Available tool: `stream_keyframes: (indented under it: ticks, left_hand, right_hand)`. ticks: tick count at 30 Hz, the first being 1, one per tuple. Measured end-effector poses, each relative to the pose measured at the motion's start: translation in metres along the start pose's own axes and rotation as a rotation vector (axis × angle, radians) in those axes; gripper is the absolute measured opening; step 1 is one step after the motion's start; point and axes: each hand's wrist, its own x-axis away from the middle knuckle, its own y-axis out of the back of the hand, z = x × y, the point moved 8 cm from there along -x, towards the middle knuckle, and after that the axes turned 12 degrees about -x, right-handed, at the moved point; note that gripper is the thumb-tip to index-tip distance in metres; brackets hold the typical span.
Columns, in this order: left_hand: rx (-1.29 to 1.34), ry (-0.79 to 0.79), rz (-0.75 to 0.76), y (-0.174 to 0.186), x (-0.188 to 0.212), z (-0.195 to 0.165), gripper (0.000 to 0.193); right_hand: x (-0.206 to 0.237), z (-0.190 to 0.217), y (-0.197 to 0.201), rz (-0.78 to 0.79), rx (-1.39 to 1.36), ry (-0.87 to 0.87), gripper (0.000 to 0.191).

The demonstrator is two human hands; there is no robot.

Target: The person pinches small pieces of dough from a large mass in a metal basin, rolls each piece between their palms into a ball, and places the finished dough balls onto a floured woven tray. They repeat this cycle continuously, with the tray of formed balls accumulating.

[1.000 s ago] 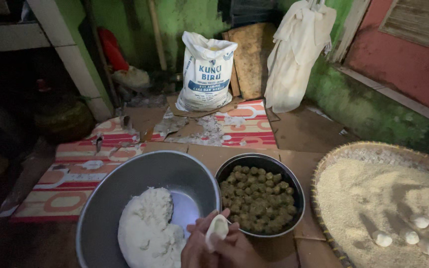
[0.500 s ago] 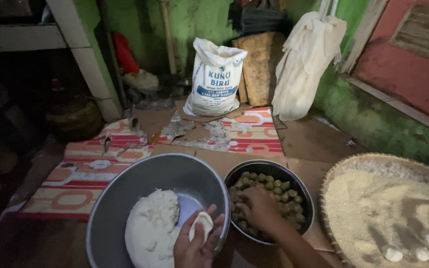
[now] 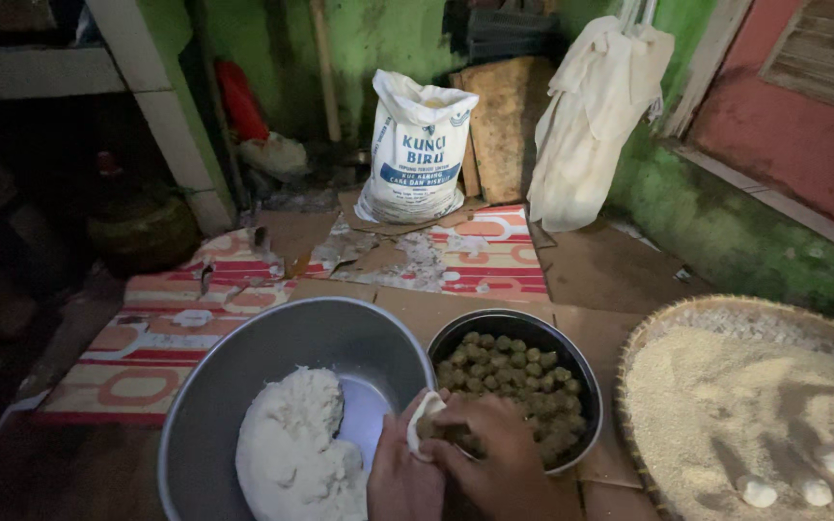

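Against the green wall (image 3: 716,222) at the back stand a printed white sack (image 3: 417,150), a rough brown board (image 3: 504,121) and a hanging pale cloth bag (image 3: 596,116). Torn red-and-white striped mats (image 3: 494,256) and flattened cardboard (image 3: 610,270) cover the floor between them and the bowls; nothing lies between the bowls and the person's hands.

Near the bottom edge, the left hand (image 3: 403,478) cups a flattened piece of white dough (image 3: 423,421), its fingers curled loosely under and around it. The right hand (image 3: 494,453) is closed over the dough from the other side, fingers bent and pressed on it; whether it pinches one of the small balls inside I cannot tell. The hands meet over the gap where the two bowls touch.

To the left is a wide grey metal basin (image 3: 282,338), smooth and dull, with a soft, lumpy mound of white dough (image 3: 296,449) lying against its near-left wall. Just beside it, a smaller dark round bowl (image 3: 533,328) is filled with small rough greenish-brown balls (image 3: 509,371). To the right a round woven tray (image 3: 687,318) carries a bed of pale, grainy crumbs (image 3: 755,405), with a few smooth white dough balls (image 3: 757,493) resting at its near edge
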Motion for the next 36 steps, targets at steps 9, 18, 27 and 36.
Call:
stream_keyframes:
  ticks: [9,18,27,36]
  left_hand:
    - [-0.646,-0.015,-0.026,-0.016,0.008,-0.006,0.063]
    - [-0.878,-0.319,0.204,-0.046,0.028,-0.018,0.033]
    - [-0.831,-0.279,0.096,-0.044,0.03,-0.032,0.042]
    - [-0.643,-0.061,0.155,-0.052,0.032,-0.021,0.038]
  right_hand:
    - [0.011,0.009,0.032,-0.069,0.27,-0.038,0.023]
    - [0.031,-0.026,0.033,-0.057,-0.339,-0.241,0.021]
    - [0.032,-0.008,0.035,-0.046,-0.303,-0.165,0.049]
    - [0.042,-0.005,0.043,-0.192,-0.468,0.005,0.031]
